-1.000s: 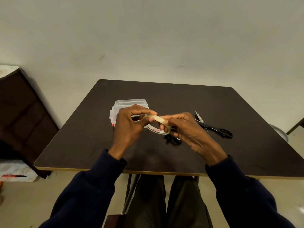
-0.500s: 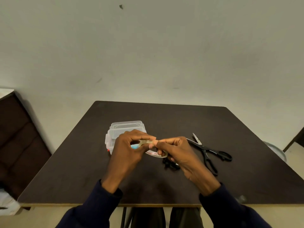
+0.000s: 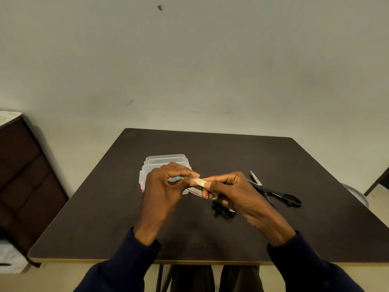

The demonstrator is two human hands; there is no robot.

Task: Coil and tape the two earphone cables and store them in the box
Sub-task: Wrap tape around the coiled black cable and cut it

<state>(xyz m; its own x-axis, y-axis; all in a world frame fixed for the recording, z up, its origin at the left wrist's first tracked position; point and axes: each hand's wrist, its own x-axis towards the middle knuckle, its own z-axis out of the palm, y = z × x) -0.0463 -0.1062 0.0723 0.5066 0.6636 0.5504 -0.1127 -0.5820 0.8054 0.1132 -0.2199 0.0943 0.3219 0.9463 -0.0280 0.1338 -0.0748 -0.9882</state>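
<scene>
Both hands hold a beige tape roll (image 3: 199,183) above the dark table (image 3: 101,209). My left hand (image 3: 166,186) pinches the roll's left side, fingers curled over it. My right hand (image 3: 235,193) grips the right side, thumb and forefinger on the tape's outer face. A black coiled earphone cable (image 3: 223,209) lies on the table just under my right hand, partly hidden by it. The clear plastic box (image 3: 166,162), lid on, sits behind my left hand, its front covered by the fingers. Only one cable is visible.
Black scissors (image 3: 275,194) lie on the table to the right of my hands, blades pointing away. A dark cabinet (image 3: 25,182) stands to the left of the table. A grey round object (image 3: 357,196) sits on the floor past the right edge.
The camera has tilted up, so the table sits lower in view. My hands stay together on the tape roll, fingers shifting slightly along its rim.
</scene>
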